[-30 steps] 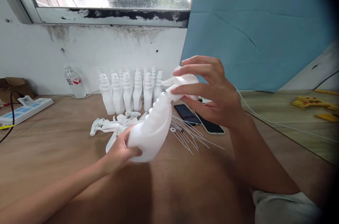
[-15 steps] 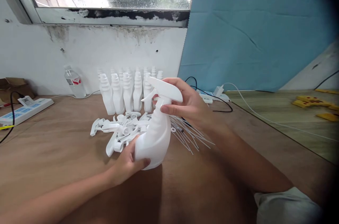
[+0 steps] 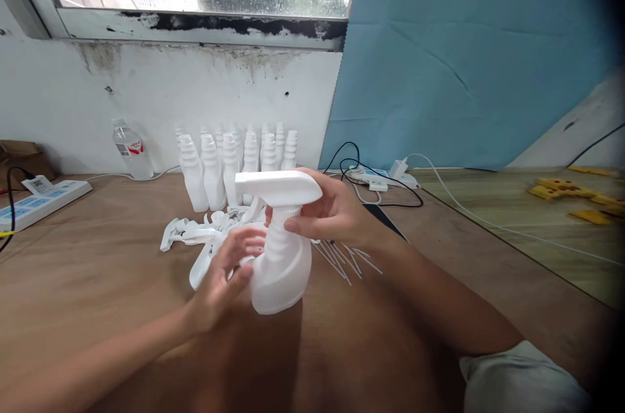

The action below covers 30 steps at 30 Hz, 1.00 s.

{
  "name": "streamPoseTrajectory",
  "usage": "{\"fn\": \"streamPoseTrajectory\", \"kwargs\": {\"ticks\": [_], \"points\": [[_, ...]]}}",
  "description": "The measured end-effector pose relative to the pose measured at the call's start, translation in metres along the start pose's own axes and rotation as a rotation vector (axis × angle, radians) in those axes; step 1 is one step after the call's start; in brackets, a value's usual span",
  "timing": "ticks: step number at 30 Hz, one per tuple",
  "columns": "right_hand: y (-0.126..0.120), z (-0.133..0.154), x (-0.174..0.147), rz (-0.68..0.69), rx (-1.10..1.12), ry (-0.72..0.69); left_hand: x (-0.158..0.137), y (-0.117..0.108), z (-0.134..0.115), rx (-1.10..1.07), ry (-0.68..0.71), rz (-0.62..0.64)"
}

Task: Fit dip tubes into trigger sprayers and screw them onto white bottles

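A white spray bottle (image 3: 282,270) with its trigger head (image 3: 278,188) on top is in front of me, nearly upright. My right hand (image 3: 332,208) grips it around the collar, the thumb on the near side and the other fingers mostly hidden behind. At the bottle's left side is my left hand (image 3: 229,266), fingers apart; whether its tips touch the bottle I cannot tell. Behind the hands lies a heap of loose white trigger heads (image 3: 198,234). Thin white tubes (image 3: 336,263) are spread to the right of the bottle.
Several headless white bottles (image 3: 193,172) stand in rows near the wall. A clear labelled drink bottle (image 3: 133,149) leans left of them. Power strips lie at the left (image 3: 53,201) and back right (image 3: 400,177), with cables. Yellow pieces (image 3: 566,189) lie at the far right.
My left hand has let go of the bottle's lower body and opened. The trigger head has turned, its nozzle end now pointing left and level. My right hand stays at the collar.
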State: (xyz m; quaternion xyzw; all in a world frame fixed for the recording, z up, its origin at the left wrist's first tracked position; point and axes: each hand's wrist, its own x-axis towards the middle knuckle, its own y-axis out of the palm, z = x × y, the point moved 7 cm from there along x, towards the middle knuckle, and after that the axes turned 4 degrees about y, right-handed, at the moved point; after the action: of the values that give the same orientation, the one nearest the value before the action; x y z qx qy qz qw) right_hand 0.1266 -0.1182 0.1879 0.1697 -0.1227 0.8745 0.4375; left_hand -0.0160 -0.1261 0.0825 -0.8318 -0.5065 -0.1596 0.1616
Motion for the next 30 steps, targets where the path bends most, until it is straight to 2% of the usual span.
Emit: {"fn": "streamPoseTrajectory", "kwargs": {"ticks": [2, 4, 5, 8, 10, 14, 17, 20, 25, 29, 30], "points": [[0.0, -0.009, 0.001, -0.048, 0.044, -0.014, 0.017, -0.015, -0.036, -0.002, 0.235, -0.173], [0.001, -0.019, 0.001, -0.081, 0.105, -0.043, 0.034, -0.022, -0.074, 0.029, 0.398, -0.27], [0.002, -0.023, 0.001, -0.087, 0.134, -0.053, 0.044, -0.019, -0.091, 0.064, 0.444, -0.233], [0.004, -0.031, 0.0, -0.116, 0.182, -0.065, 0.066, -0.004, -0.121, 0.28, 0.394, -0.043], [0.005, -0.034, 0.0, -0.147, 0.175, -0.039, 0.068, -0.002, -0.132, 0.422, 0.399, -0.034], [0.007, -0.033, -0.002, -0.21, 0.122, 0.014, 0.059, -0.007, -0.142, 0.618, 0.477, -0.109], [0.008, -0.03, -0.004, -0.195, 0.118, -0.023, 0.058, -0.01, -0.139, 0.613, 0.458, -0.104], [0.012, -0.032, -0.004, -0.127, 0.14, 0.003, 0.059, -0.011, -0.138, 0.588, 0.445, -0.109], [0.011, -0.032, -0.004, -0.236, 0.17, 0.007, 0.057, -0.007, -0.141, 0.595, 0.471, -0.104], [0.019, -0.031, -0.002, -0.1, 0.184, 0.008, 0.055, -0.006, -0.142, 0.619, 0.491, -0.109], [0.018, -0.031, -0.002, -0.101, 0.172, 0.021, 0.055, -0.006, -0.142, 0.625, 0.502, -0.109]]}}
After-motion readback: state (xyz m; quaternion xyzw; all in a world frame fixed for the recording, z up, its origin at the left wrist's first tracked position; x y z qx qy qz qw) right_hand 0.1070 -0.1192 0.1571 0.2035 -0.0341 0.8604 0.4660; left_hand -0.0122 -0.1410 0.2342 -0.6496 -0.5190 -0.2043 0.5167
